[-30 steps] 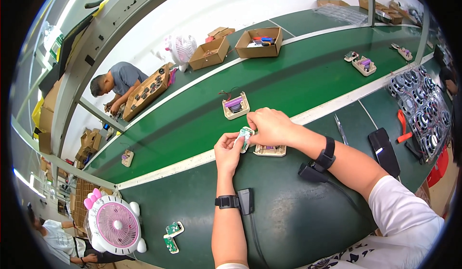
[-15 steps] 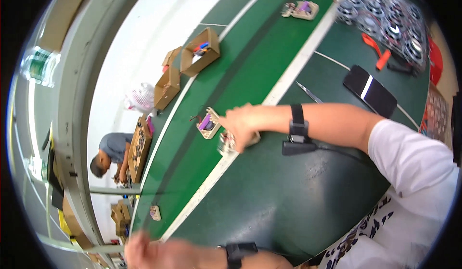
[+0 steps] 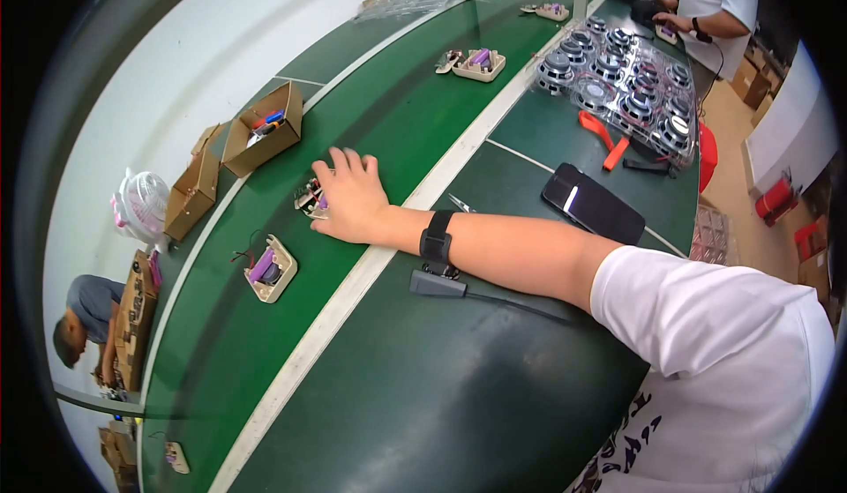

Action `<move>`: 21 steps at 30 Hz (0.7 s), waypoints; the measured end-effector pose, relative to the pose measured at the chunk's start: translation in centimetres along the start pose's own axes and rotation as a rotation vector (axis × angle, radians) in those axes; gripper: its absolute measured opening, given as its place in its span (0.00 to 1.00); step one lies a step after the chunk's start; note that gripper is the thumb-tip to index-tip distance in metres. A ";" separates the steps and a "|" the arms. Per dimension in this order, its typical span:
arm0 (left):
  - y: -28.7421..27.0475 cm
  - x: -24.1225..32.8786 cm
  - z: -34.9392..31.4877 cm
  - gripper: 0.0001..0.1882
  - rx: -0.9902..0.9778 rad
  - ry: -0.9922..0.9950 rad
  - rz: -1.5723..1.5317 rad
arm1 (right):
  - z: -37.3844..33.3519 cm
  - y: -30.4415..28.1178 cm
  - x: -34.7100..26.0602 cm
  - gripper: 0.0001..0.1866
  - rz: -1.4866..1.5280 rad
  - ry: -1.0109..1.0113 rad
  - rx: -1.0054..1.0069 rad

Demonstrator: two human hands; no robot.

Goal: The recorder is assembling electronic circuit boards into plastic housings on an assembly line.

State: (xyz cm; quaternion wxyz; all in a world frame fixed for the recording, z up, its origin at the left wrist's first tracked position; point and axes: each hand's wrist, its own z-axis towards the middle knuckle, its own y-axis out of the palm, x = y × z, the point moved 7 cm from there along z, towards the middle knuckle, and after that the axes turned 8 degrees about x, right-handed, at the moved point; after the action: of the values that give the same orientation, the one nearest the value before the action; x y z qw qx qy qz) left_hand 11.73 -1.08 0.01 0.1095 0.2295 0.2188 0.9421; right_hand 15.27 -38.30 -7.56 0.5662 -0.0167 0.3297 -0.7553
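My right hand (image 3: 351, 200) reaches over the green belt, its thumb and spread fingers curved around a small open plastic casing (image 3: 311, 200). Loose electronic parts and a bit of purple show beside the thumb; the palm hides the rest of that casing. Nearer on the belt lies another open cream casing (image 3: 272, 269), with a purple cell, a dark round part and thin wires. A black strap with a small grey device is around my right wrist. My left hand is out of the picture.
More casings (image 3: 479, 65) lie along the belt. On the dark green table are a black phone (image 3: 593, 204), tweezers (image 3: 460, 203), an orange-handled tool (image 3: 605, 142) and a clear tray of speakers (image 3: 622, 78). Cardboard boxes (image 3: 263, 130) and a fan (image 3: 141, 204) stand opposite. Co-workers sit nearby.
My right hand has moved from the belt's white edge farther onto the belt with the casing. My left hand has left the view. The whole view has swung toward the right.
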 end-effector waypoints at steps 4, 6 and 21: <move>-0.5 -1.4 -1.4 0.10 0.077 -0.053 -0.113 | 0.3 -0.9 -4.7 0.28 0.457 -0.179 -0.060; -0.4 -1.6 -1.9 0.11 0.099 -0.068 -0.157 | -1.4 -0.3 -6.9 0.25 0.683 -0.165 -0.268; -1.5 -0.4 -0.2 0.14 0.086 -0.151 -0.495 | -5.0 2.4 -6.5 0.27 0.655 -0.055 -0.706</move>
State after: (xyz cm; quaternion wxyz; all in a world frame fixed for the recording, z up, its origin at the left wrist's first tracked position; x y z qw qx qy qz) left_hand 12.14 0.04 -0.99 0.3429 0.2431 0.2992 0.8566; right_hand 17.68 -30.59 -10.46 0.7425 -0.1233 0.5387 -0.3785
